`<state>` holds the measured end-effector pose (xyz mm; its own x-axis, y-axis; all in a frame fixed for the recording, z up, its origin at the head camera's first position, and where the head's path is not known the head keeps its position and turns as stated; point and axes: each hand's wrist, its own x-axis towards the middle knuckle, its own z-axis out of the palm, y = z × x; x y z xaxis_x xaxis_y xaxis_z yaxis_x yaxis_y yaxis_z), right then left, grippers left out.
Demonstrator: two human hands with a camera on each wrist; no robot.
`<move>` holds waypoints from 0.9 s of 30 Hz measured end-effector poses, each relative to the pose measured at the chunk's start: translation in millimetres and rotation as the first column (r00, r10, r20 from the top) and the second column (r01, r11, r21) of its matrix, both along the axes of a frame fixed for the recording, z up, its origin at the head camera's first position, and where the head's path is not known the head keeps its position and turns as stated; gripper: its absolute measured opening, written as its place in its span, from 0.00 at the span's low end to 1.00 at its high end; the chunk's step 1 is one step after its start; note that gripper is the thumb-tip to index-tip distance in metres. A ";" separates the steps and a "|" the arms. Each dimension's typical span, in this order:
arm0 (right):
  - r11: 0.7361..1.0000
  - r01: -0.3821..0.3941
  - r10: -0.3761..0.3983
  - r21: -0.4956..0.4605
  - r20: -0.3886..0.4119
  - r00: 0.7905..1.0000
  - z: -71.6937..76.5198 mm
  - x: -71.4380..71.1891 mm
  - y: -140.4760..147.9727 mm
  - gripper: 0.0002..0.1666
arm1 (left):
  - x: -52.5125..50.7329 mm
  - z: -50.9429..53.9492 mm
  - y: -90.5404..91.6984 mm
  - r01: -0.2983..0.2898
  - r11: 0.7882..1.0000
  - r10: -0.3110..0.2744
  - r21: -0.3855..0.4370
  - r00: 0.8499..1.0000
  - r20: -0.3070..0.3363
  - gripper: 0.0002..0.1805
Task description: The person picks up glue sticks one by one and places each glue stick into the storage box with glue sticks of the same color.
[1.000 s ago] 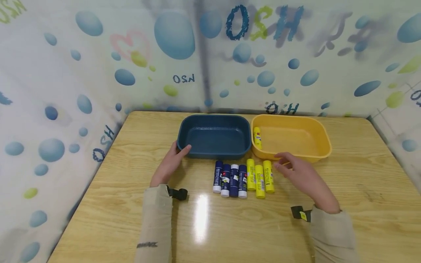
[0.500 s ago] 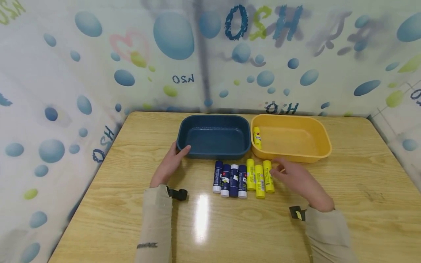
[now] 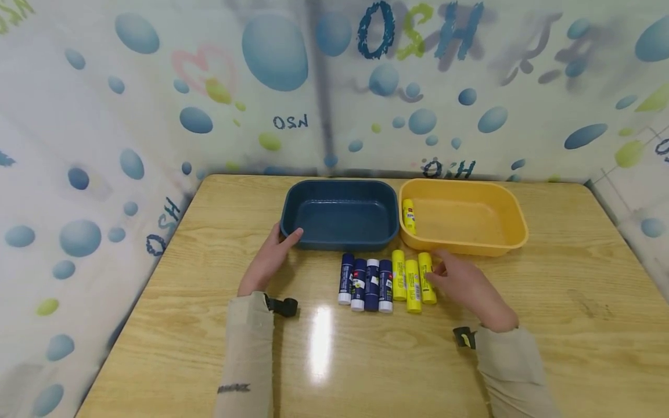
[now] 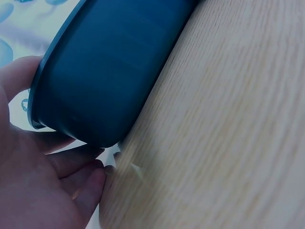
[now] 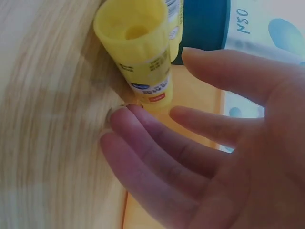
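In the head view my left hand [image 3: 268, 258] holds the dark blue plastic bin [image 3: 342, 239] by its left front corner. The left wrist view shows the thumb over the bin's rim and the other fingers below it, outside the wall. My right hand [image 3: 470, 285] is at the rightmost yellow glue stick [image 3: 427, 278]. In the right wrist view the fingers of my right hand [image 5: 205, 152] are spread around the near end of that glue stick [image 5: 143, 62], not closed on it. Two more yellow glue sticks [image 3: 413, 285] lie to its left.
Several navy glue sticks [image 3: 372, 285] with white or navy ends lie in a row left of the yellow ones. Beside the blue bin stands a yellow bin [image 3: 470, 248] with a yellow glue stick [image 3: 409, 216] inside. A patterned wall [image 3: 366, 104] stands behind the wooden table [image 3: 157, 325].
My right hand has moved left and down from the yellow bin's front edge to the rightmost yellow glue stick. The left hand has stayed at the blue bin.
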<state>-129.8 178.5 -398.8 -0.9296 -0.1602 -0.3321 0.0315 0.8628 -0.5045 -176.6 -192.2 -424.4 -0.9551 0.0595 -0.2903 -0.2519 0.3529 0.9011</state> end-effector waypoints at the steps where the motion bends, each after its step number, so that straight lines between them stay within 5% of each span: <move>1: 1.000 0.003 -0.003 -0.002 0.000 1.000 -0.4 -0.1 -0.5 0.27 | -0.2 0.3 0.1 0.003 1.000 -0.003 -0.003 1.000 -0.001 0.49; 15: 1.000 -0.013 0.014 0.018 -0.065 0.998 -6.5 -0.8 -7.3 0.18 | -1.0 -1.3 -0.6 0.003 1.000 -0.003 0.011 1.000 0.000 0.48; 27: 0.998 -0.029 0.031 0.056 -0.038 0.999 -9.8 -1.9 -7.5 0.35 | -1.9 0.0 -0.8 0.008 1.000 -0.008 -0.007 1.000 0.005 0.50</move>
<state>-131.7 171.1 -408.7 -0.9369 -0.1704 -0.3053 -0.0133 0.8899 -0.4560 -178.5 -193.0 -424.4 -0.9531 0.0650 -0.2956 -0.2537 0.3614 0.8972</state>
